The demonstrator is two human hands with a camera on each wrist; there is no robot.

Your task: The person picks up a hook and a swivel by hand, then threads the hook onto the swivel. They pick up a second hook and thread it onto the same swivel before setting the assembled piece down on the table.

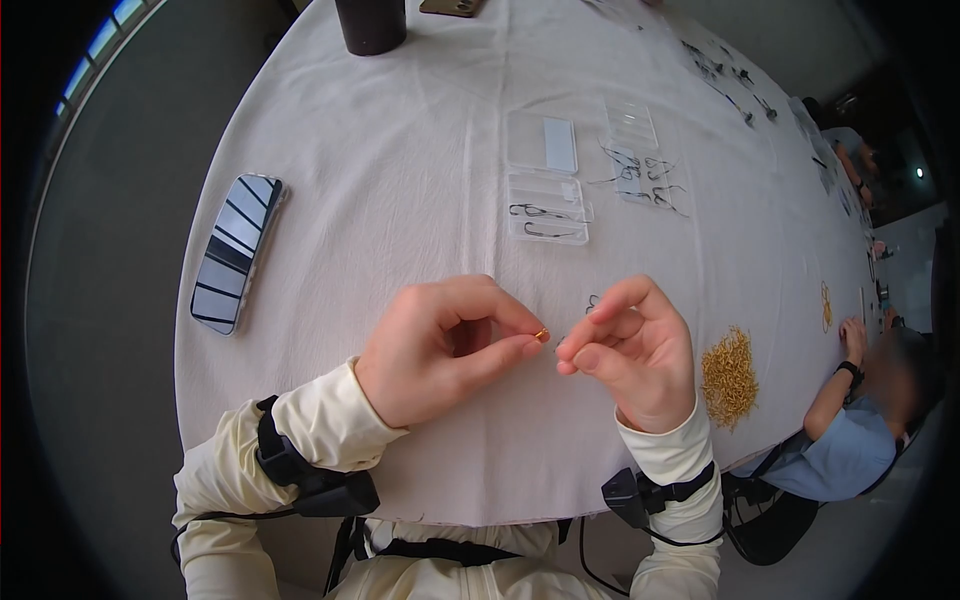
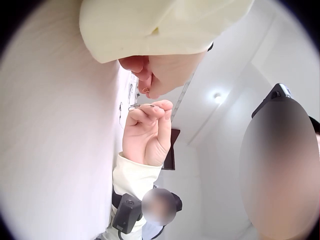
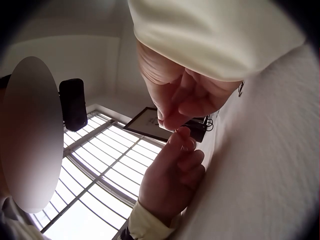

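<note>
My left hand pinches a tiny gold piece. My right hand pinches a thin wire hook. Both are over the bench's near edge. I judge it best to brace both wrists and line up the 2 tips slowly. The hook's point is too small to make out.

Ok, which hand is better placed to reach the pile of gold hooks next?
Right, probably. The pile of gold hooks lies just beside the right hand; the left hand sits farther off, pinching a small gold piece. The right hand pinches a thin wire hook, though.
</note>
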